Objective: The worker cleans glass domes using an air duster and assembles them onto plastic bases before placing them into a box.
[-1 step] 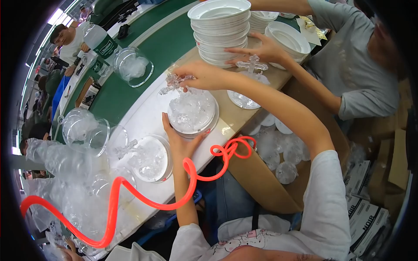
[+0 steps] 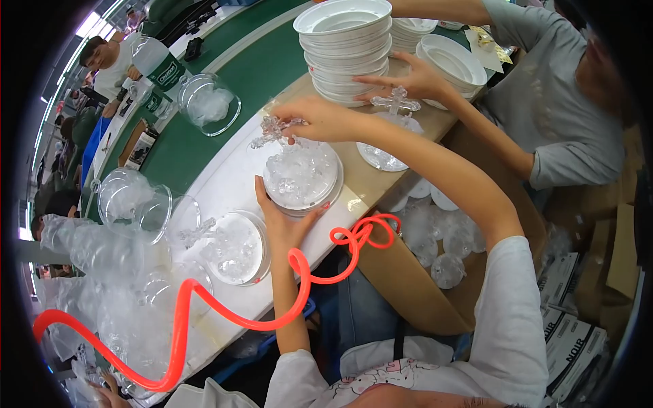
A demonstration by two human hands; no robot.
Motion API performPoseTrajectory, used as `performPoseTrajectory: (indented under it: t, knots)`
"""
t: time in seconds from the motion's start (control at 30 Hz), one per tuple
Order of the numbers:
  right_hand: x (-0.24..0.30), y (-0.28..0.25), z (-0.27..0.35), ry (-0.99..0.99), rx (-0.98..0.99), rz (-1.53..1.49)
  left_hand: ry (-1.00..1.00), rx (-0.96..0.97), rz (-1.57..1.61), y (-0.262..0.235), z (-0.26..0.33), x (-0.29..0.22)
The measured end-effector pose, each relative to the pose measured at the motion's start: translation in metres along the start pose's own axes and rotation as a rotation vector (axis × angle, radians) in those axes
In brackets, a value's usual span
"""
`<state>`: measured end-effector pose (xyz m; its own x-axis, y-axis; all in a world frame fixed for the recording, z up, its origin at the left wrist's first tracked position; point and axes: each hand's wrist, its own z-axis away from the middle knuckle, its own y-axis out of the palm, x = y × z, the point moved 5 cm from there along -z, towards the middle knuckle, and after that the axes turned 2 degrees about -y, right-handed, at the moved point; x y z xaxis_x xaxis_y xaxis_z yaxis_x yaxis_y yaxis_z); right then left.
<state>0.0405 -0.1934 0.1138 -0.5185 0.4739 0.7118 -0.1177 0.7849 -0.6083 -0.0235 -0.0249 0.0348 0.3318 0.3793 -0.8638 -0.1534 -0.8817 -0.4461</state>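
Head view: right hand (image 2: 320, 119) grip pinches clear cross-shaped piece (image 2: 274, 130); left hand (image 2: 282, 221) spread wide on bowl (image 2: 301, 175).

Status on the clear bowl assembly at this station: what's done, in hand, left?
Done: a filled clear bowl sits aside. In hand: left hand steadies the filled bowl; right hand holds a clear cross-shaped piece over it. Left: white bowl stack and loose clear parts in the cardboard box.

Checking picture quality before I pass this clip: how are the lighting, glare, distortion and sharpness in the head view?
Head view: bright, even light; strong fisheye bending, with a black rim at the corners. The clear dish under the right hand and left hand glints, which washes out its contents. The centre is sharp; the plastic-wrapped pieces at the left edge smear together.
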Motion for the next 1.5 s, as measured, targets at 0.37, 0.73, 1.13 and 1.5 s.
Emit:
performPoseTrajectory:
  t: [0.37,0.73,1.13,1.5]
  knots:
    - [-0.002,-0.003,0.003,0.076,0.045,-0.135,0.059,0.014,-0.082,-0.002,-0.001,-0.003]
    - [-0.001,-0.004,-0.005,0.01,0.108,-0.094,0.071,0.011,-0.079,-0.002,0.0,-0.002]
    - [-0.002,-0.001,-0.009,-0.083,0.127,-0.062,0.078,0.004,-0.092,0.0,-0.001,0.002]
    - [-0.005,0.003,-0.011,-0.074,0.136,-0.074,0.079,0.012,-0.087,0.001,-0.004,0.004]
